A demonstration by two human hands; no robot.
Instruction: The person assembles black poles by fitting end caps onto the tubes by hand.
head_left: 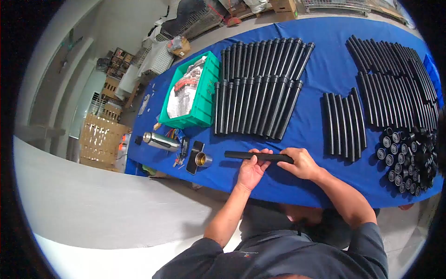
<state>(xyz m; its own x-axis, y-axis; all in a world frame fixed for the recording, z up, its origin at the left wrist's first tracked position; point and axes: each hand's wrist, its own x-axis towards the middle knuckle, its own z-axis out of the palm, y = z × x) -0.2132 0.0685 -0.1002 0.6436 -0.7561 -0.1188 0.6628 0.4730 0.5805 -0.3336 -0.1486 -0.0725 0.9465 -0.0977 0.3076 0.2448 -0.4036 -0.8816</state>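
Note:
A black tube [237, 154] lies level across both hands above the near edge of the blue-covered table. My left hand [252, 171] grips it from below near its middle, palm up, with the thumb against its side. Around the tube's right end is wrapped my right hand [301, 163], which hides that end. Nearest on the far side are several black tubes with wider collared ends [260, 102], laid in two rows. To the right, a small group of plain black tubes [344, 125] rests on the cloth.
More plain tubes [385, 97] lie in rows at the right, beside a pile of black round caps [404, 160]. On the left stand a green crate [211, 76] holding crumpled material, a steel flask [160, 141], a phone [191, 165] and a metal cup [207, 160].

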